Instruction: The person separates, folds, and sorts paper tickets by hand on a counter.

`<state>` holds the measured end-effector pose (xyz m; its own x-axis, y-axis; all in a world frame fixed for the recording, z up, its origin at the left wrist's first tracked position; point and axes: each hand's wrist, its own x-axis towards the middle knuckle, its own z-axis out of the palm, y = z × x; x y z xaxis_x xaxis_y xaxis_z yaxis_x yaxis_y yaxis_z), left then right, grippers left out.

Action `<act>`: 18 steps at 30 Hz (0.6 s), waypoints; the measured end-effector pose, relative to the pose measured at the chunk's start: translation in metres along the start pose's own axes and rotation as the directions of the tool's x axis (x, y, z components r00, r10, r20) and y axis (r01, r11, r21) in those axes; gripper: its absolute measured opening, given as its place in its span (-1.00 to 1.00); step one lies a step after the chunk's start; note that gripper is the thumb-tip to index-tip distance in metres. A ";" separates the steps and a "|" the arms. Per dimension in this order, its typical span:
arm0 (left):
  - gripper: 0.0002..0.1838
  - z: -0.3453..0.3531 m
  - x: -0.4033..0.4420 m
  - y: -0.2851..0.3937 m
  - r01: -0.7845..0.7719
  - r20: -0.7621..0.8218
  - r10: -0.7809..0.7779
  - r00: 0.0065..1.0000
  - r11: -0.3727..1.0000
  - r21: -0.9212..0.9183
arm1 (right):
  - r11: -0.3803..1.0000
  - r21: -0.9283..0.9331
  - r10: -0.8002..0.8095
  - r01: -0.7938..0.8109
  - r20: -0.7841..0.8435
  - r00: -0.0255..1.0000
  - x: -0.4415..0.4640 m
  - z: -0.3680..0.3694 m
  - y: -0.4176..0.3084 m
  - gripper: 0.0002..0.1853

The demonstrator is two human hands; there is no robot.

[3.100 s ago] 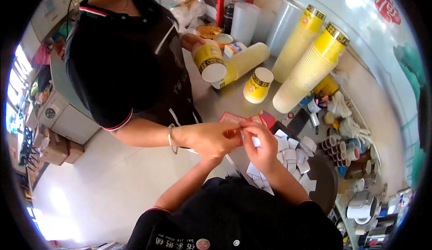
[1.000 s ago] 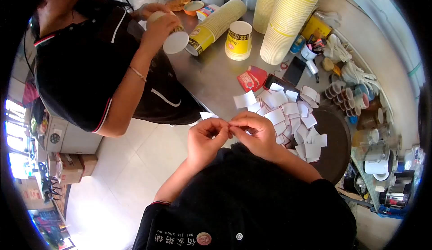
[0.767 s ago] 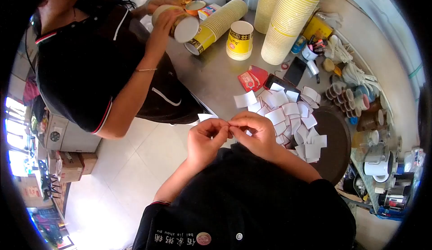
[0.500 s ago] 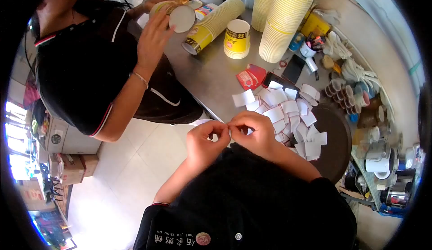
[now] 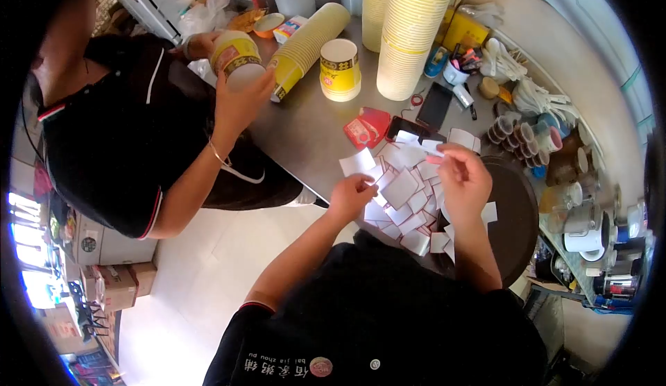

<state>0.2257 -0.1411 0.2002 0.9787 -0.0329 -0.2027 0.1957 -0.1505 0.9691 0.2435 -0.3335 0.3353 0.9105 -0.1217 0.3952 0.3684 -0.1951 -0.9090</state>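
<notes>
A heap of small white cards with reddish edges (image 5: 400,190) lies along the near edge of the metal table. My left hand (image 5: 352,197) is at the heap's left side, fingers curled and pressed together; whatever it may hold is too small to make out. Over the heap's right side, my right hand (image 5: 463,183) pinches a white card (image 5: 433,147) between thumb and fingertips. Red cards (image 5: 368,128) and a dark phone (image 5: 404,128) lie just behind the heap.
At the left a co-worker holds yellow paper tubs (image 5: 237,58). Stacked tubs (image 5: 409,35) stand at the back, with a shorter stack (image 5: 340,73) before them. A round brown stool (image 5: 512,223) is at the right, beside small lidded cups (image 5: 510,130).
My hands, earlier pinched together before my chest, have come apart and moved forward over the cards, the right one farther right. The view has shifted, and the co-worker's tubs have turned.
</notes>
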 end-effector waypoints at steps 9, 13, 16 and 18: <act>-0.65 -0.023 0.123 0.000 0.435 -0.415 -0.284 0.864 0.837 0.333 | 0.985 -0.061 -0.148 0.159 0.163 0.976 -0.003 0.001 0.018 -0.85; -0.65 -0.026 0.153 -0.047 0.370 -0.424 -0.223 0.878 0.878 0.305 | 0.985 -0.085 -0.137 0.152 0.157 0.978 0.003 0.003 0.021 -0.85; -0.65 -0.034 0.138 -0.036 0.477 -0.302 -0.428 0.852 0.872 0.110 | 0.984 -0.073 -0.152 0.164 0.151 0.977 0.004 0.009 0.021 -0.85; -0.76 -0.040 0.124 -0.041 0.208 -0.293 -0.258 0.921 0.959 -0.191 | 0.984 -0.047 -0.167 0.174 0.132 0.977 0.000 0.018 0.019 -0.84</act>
<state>0.3413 -0.0997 0.1411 0.8689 0.2977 -0.3954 0.4031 0.0376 0.9144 0.2536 -0.3196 0.3157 0.8529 0.0425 0.5203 0.5124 -0.2591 -0.8188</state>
